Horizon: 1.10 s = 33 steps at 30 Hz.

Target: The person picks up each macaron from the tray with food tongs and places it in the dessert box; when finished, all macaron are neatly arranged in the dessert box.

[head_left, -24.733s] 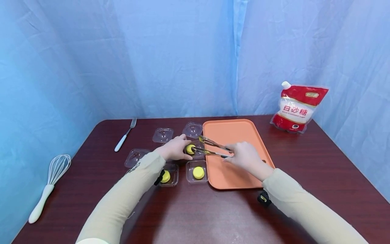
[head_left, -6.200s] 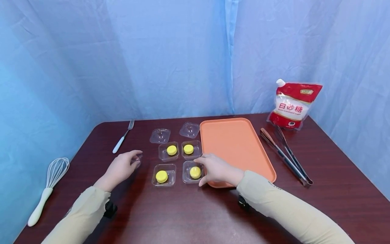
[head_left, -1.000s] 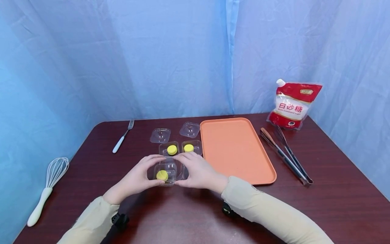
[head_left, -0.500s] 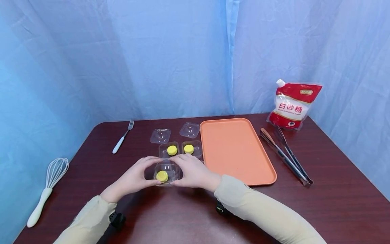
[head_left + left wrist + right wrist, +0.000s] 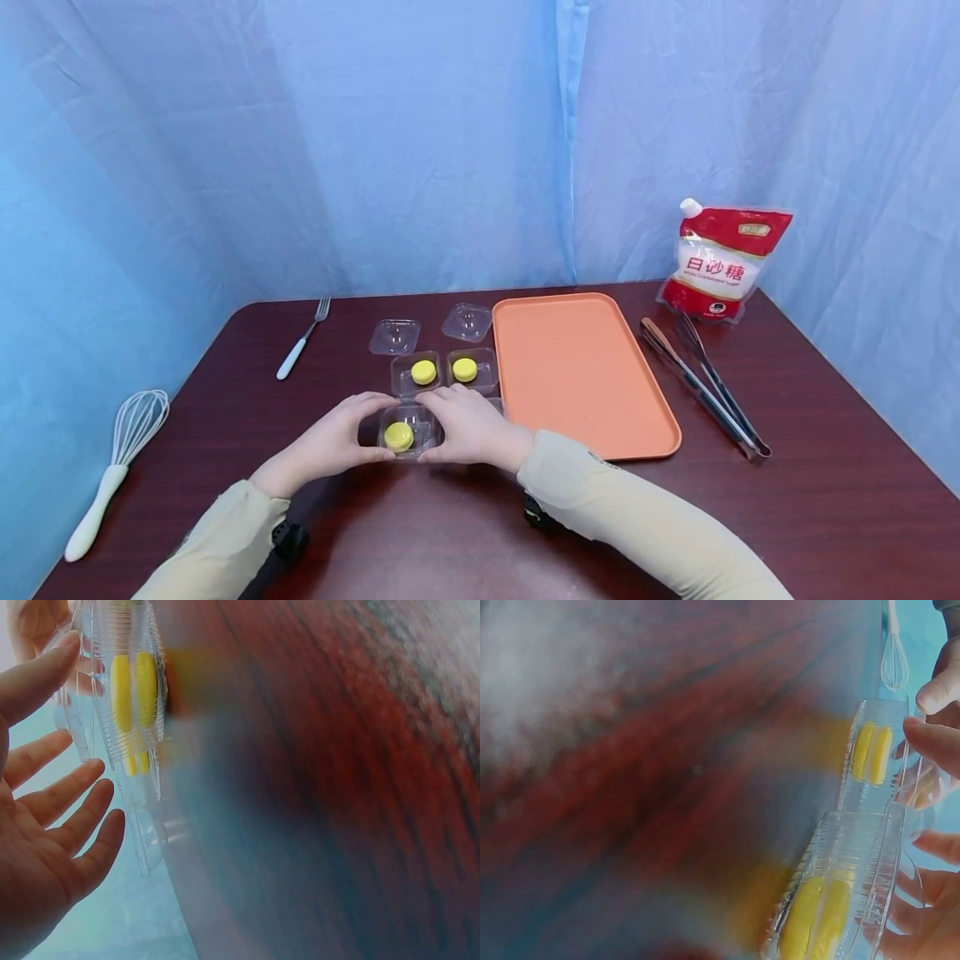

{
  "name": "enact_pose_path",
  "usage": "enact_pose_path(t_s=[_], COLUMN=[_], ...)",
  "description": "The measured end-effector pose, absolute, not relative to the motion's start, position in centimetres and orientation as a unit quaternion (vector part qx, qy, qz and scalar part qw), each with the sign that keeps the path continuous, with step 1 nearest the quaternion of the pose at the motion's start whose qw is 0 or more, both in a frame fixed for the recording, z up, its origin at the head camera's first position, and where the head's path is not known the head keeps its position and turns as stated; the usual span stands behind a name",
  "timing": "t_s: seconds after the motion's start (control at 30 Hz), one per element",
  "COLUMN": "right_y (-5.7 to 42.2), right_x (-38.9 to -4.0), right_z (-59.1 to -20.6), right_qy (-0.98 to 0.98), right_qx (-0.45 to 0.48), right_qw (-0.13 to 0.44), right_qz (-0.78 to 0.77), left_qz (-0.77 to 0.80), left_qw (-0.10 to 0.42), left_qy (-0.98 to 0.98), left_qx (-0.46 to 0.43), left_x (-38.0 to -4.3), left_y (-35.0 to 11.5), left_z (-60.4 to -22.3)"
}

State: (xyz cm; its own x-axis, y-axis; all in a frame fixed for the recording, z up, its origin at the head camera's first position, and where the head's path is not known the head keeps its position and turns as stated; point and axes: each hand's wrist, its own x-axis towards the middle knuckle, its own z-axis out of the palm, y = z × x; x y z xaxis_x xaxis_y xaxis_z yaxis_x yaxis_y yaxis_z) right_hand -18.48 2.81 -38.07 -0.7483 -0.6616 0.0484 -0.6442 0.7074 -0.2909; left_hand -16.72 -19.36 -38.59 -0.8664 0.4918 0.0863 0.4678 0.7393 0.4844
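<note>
Dark table (image 5: 457, 533) fills the lower frame; near centre, both hands (image 5: 347, 437) pinch one clear lid (image 5: 414, 418) from opposite sides, likely to keep it level.

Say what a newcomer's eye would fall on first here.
Probably the orange tray, flat right of centre on the table. The red pouch at the far right corner likely comes next, then the yellow disc between the left hand and right hand, under the clear lid they hold.

The table (image 5: 480, 533) is viewed from the head, forward and down; clear boxes (image 5: 862, 847) are shared by left and right wrist views, close and sideways, upper left and lower right respectively.
</note>
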Motion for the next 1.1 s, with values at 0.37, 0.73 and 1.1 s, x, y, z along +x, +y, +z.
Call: enact_pose_path(t_s=[0.37,0.73,1.1], right_y=[2.67,2.52,2.23], right_x=[-18.47,-18.61,-18.56], right_z=[-37.94,-37.9,-37.82], right_qy=[0.926,0.926,0.926], right_qx=[-0.353,-0.354,-0.359], right_qw=[0.042,0.05,0.051], right_qz=[-0.127,-0.124,-0.108], left_qz=[0.257,0.263,0.282], left_qw=[0.04,0.05,0.067], left_qy=[0.932,0.933,0.928], left_qx=[0.252,0.241,0.232], left_x=[-16.63,-16.55,-16.6], left_y=[-19.38,-19.41,-19.64], left_z=[-38.66,-38.52,-38.72])
